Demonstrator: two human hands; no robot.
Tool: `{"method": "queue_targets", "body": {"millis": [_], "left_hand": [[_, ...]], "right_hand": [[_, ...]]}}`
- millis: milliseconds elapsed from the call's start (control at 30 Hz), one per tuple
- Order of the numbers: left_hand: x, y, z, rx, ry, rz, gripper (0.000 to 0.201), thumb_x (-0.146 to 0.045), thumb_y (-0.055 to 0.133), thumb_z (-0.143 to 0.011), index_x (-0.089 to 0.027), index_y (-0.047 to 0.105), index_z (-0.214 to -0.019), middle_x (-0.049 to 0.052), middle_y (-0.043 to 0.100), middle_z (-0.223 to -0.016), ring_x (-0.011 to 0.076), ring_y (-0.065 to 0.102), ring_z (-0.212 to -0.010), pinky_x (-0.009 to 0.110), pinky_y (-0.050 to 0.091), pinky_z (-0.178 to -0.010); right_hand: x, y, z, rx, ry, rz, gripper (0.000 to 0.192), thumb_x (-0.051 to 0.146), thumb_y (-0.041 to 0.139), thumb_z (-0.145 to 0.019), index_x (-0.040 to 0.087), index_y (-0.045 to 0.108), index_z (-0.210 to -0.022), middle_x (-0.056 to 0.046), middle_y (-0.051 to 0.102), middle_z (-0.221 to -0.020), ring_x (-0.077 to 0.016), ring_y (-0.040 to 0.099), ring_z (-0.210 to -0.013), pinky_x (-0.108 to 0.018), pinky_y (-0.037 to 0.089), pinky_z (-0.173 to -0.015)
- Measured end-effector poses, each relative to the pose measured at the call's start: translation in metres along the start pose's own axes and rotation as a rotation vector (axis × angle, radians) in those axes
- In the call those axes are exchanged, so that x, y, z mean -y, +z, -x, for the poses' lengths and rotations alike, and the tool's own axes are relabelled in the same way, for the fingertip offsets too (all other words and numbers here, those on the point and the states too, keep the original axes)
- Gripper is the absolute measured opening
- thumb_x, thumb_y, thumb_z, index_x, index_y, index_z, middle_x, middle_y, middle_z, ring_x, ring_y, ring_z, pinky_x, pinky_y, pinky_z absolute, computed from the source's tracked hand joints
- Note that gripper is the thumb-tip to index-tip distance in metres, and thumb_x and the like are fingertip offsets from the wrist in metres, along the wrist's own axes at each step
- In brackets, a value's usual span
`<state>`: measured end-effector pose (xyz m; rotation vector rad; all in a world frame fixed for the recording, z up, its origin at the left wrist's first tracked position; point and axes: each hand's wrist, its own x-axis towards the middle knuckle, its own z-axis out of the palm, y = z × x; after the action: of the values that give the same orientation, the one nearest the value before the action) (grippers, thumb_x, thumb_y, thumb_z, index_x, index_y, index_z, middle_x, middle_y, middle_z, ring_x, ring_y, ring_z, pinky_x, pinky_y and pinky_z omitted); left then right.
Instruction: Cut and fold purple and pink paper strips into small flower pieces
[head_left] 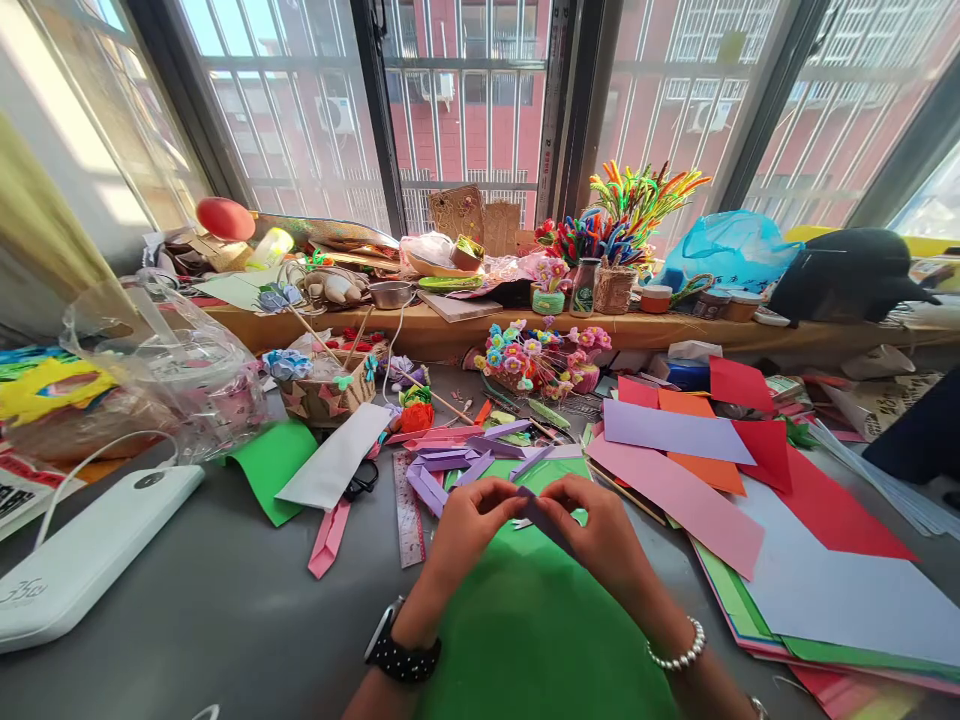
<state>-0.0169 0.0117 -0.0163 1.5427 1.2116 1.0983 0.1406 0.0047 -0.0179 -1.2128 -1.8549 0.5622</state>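
Between my two hands is a narrow strip of purple paper (551, 524), held above a green sheet (517, 620). My left hand (480, 510) pinches its upper left end between thumb and fingertips. Along its right side, my right hand (592, 520) grips the strip with thumb and forefinger, and the lower end runs down by the palm. Just beyond my hands lies a loose pile of folded purple paper strips (431, 485). A patterned ruler (409, 510) rests left of my left hand, partly under the pile.
Coloured paper sheets (847, 595) are stacked at the right. Black-handled scissors (362, 480), a folded pink strip (328, 540) and a white power bank (97, 560) lie at the left. Behind stand a decorated cardboard basket (322, 395) and small craft flowers (517, 355).
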Motion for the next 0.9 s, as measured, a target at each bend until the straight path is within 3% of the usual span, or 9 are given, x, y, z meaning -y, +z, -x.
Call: {"method": "queue_targets", "body": {"millis": [100, 233, 333, 467, 733, 900], "left_hand": [[0.004, 0.002, 0.001, -0.006, 0.147, -0.138, 0.010, -0.024, 0.058, -0.072, -0.016, 0.064, -0.075, 0.003, 0.069, -0.071, 0.0167, 0.063, -0.067, 0.026, 0.051, -0.061], [0.013, 0.004, 0.002, -0.104, 0.445, -0.478, 0.011, -0.021, 0.054, -0.077, -0.020, 0.064, -0.080, 0.002, 0.069, -0.075, 0.0159, 0.063, -0.070, 0.026, 0.050, -0.064], [0.016, 0.000, 0.003, -0.167, 0.590, -0.618, 0.013, -0.019, 0.052, -0.078, -0.021, 0.065, -0.078, 0.001, 0.069, -0.072, 0.0143, 0.063, -0.066, 0.024, 0.048, -0.062], [0.012, -0.009, 0.003, -0.244, 0.608, -0.592, 0.014, -0.016, 0.052, -0.078, -0.020, 0.065, -0.078, 0.001, 0.069, -0.072, 0.0139, 0.063, -0.068, 0.023, 0.048, -0.064], [0.009, -0.015, 0.001, -0.276, 0.608, -0.590, 0.012, -0.015, 0.054, -0.075, -0.019, 0.066, -0.077, 0.000, 0.069, -0.070, 0.0133, 0.064, -0.065, 0.022, 0.048, -0.062], [0.012, -0.014, 0.000, -0.295, 0.627, -0.626, 0.012, -0.016, 0.053, -0.076, -0.018, 0.065, -0.077, 0.000, 0.069, -0.071, 0.0135, 0.064, -0.065, 0.022, 0.048, -0.062]], "right_hand": [[0.000, 0.001, 0.001, -0.031, -0.091, 0.098, 0.016, 0.024, 0.048, -0.081, 0.019, 0.060, -0.072, -0.002, 0.062, -0.068, -0.0156, 0.057, -0.066, -0.025, 0.045, -0.058], [-0.001, 0.005, 0.002, -0.082, -0.260, 0.278, 0.016, 0.020, 0.046, -0.083, 0.019, 0.060, -0.076, -0.004, 0.061, -0.070, -0.0173, 0.055, -0.068, -0.028, 0.044, -0.060], [-0.003, 0.005, 0.001, -0.082, -0.306, 0.343, 0.017, 0.018, 0.045, -0.083, 0.018, 0.059, -0.076, -0.004, 0.061, -0.070, -0.0176, 0.054, -0.068, -0.028, 0.043, -0.061], [-0.007, -0.002, -0.001, -0.107, -0.287, 0.386, 0.018, 0.019, 0.045, -0.084, 0.017, 0.060, -0.074, -0.005, 0.061, -0.070, -0.0181, 0.054, -0.067, -0.029, 0.042, -0.061], [-0.023, -0.021, -0.006, -0.170, -0.247, 0.507, 0.018, 0.020, 0.045, -0.084, 0.017, 0.060, -0.073, -0.005, 0.061, -0.071, -0.0199, 0.054, -0.070, -0.031, 0.042, -0.063], [-0.019, -0.018, -0.005, -0.240, -0.252, 0.508, 0.016, 0.019, 0.045, -0.084, 0.015, 0.060, -0.077, -0.007, 0.062, -0.074, -0.0205, 0.054, -0.073, -0.032, 0.042, -0.066]]}}
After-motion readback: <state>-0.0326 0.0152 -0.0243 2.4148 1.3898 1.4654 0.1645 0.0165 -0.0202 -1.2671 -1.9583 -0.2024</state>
